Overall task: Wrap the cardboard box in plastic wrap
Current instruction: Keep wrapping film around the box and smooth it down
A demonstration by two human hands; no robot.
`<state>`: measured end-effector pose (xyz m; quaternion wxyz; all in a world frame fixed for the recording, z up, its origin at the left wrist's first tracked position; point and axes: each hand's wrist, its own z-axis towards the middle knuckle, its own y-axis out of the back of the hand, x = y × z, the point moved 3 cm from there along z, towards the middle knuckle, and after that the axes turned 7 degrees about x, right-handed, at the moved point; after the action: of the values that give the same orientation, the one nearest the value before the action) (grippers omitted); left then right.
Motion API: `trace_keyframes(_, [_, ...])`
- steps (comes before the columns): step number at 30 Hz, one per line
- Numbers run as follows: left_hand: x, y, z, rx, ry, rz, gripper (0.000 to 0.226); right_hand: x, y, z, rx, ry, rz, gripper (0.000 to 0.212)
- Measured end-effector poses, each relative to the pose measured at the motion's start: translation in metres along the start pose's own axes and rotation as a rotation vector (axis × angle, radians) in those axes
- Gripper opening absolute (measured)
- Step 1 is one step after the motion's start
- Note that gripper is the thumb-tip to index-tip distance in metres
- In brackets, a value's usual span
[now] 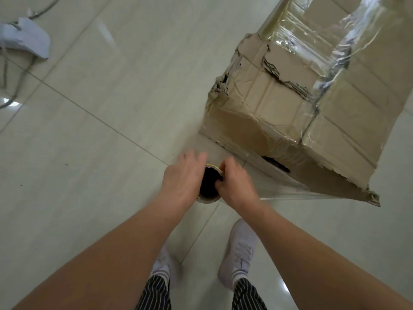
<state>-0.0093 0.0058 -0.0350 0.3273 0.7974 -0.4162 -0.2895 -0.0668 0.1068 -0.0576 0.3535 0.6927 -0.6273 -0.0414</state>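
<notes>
A tall, battered cardboard box [290, 104] stands on the tiled floor at the right, partly covered in clear plastic wrap. I look down the dark core of an upright plastic wrap roll [209, 184], low beside the box's near corner. My left hand [183, 177] grips its left side and my right hand [237, 184] grips its right side. A taut sheet of clear film [279, 186] stretches from the roll to the box's lower near face.
My two feet in white shoes [239, 253] stand right behind the roll. A crumpled white sheet [26, 36] and grey cables [13, 86] lie on the floor at the far left. Glossy pale tiles surround the box.
</notes>
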Motion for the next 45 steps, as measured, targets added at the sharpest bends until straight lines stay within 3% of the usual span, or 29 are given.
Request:
trace_keyframes(4, [-0.011,0.004,0.01,0.019,-0.195,0.121,0.029,-0.005,0.003,0.001,-0.031,-0.049,0.165,0.022])
trace_keyframes(8, [-0.012,0.008,0.019,0.077,-0.238,0.131,0.029,-0.012,0.003,-0.003,-0.021,-0.196,0.248,0.023])
trace_keyframes(12, [0.009,0.01,0.016,0.107,-0.134,-0.012,0.027,0.008,0.0,0.003,-0.015,-0.155,0.176,0.021])
trace_keyframes(16, [0.037,0.011,0.009,0.015,0.019,-0.219,0.019,0.038,0.003,0.019,-0.055,-0.015,-0.002,0.022])
trace_keyframes(21, [0.057,0.012,0.006,-0.07,0.154,-0.317,0.023,0.067,0.007,0.032,-0.067,0.184,-0.153,0.021])
trace_keyframes(24, [0.058,0.012,0.008,-0.079,0.184,-0.326,0.019,0.069,0.011,0.04,-0.063,0.208,-0.18,0.022])
trace_keyframes(29, [0.054,0.021,0.02,-0.054,0.185,-0.337,0.019,0.047,0.019,0.034,-0.093,-0.021,0.188,0.02])
trace_keyframes(36, [0.046,0.028,0.03,-0.022,0.045,-0.176,0.025,0.033,0.014,0.02,-0.095,-0.199,0.391,0.023])
trace_keyframes(45, [0.026,0.044,0.037,0.008,-0.209,-0.006,0.03,0.031,0.019,0.018,-0.107,-0.191,0.49,0.028])
